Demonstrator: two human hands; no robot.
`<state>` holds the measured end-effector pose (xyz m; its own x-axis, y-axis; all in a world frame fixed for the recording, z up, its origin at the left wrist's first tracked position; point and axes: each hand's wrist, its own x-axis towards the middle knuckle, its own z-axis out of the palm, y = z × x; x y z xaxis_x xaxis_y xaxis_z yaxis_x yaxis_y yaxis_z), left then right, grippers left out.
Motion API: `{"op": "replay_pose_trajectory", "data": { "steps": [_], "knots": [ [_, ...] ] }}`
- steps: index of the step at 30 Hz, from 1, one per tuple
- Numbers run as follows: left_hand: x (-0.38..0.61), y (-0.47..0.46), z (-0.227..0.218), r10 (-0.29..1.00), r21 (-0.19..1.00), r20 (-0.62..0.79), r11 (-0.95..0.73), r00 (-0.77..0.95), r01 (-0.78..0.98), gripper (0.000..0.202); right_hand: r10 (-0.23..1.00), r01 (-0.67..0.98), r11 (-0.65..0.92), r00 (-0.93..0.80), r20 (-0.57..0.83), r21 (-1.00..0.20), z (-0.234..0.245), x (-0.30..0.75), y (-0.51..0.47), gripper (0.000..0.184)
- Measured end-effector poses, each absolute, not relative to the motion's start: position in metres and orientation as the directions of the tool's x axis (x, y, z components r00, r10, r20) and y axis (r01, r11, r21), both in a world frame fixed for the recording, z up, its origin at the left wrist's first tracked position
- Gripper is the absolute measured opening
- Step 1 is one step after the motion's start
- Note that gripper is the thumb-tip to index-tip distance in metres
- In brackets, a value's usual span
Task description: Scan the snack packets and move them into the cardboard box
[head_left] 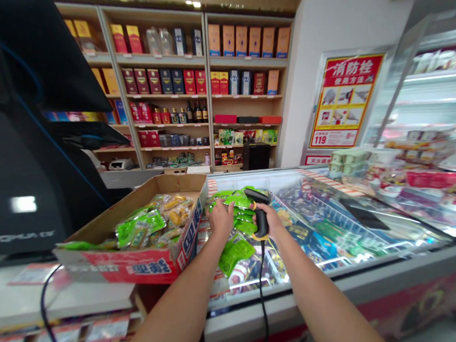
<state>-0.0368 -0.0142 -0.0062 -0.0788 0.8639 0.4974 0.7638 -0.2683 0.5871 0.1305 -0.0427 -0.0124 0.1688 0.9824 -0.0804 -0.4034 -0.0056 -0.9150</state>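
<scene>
We see a wooden shelf [209, 89] full of boxes [188, 82] and bottles [197, 113], and a red fire sign [346, 101].

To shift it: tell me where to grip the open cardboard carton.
Hook the left hand over the carton's side wall from above, near its front corner: the open top leaves that rim free of packets, and it stands beside that hand.

Glossy green snack packets [241, 214] lie heaped on the chest freezer's glass lid [326, 237], one slightly apart nearer the front. Black corded barcode scanner [261, 222], yellow-ringed, held tilted, head over the pile.
</scene>
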Motion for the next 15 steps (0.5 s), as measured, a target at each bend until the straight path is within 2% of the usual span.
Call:
{"op": "replay_pose_trajectory", "data": {
  "steps": [4,7,9,11,13,15],
  "knots": [
    [-0.038,-0.021,0.0,0.883,0.629,0.451,-0.211,-0.13,0.748,0.048,0.999,-0.456,0.021,0.045,0.0,-0.89,-0.009,0.139,-0.052,0.032],
    [-0.039,-0.022,0.001,0.902,0.626,0.417,-0.195,-0.112,0.755,0.045,0.995,-0.451,0.095,0.023,0.094,-0.887,-0.007,0.141,-0.057,0.032],
    [-0.038,-0.021,0.0,0.912,0.697,0.396,-0.222,-0.108,0.681,0.039,0.985,-0.442,0.171,0.052,0.165,-0.88,-0.006,0.14,-0.06,0.03],
    [-0.036,-0.019,-0.002,0.939,0.864,0.315,-0.225,-0.136,0.45,0.03,0.974,-0.447,0.223,0.078,0.21,-0.866,-0.005,0.138,-0.063,0.029],
    [-0.033,-0.018,-0.003,0.986,0.99,0.139,-0.136,-0.088,0.047,0.027,0.974,-0.459,0.224,0.065,0.219,-0.86,-0.003,0.138,-0.066,0.03],
    [-0.03,-0.019,-0.002,0.996,0.947,0.002,0.028,0.092,-0.319,0.022,0.98,-0.455,0.185,0.016,0.2,-0.871,-0.002,0.138,-0.068,0.031]
  ]
}}
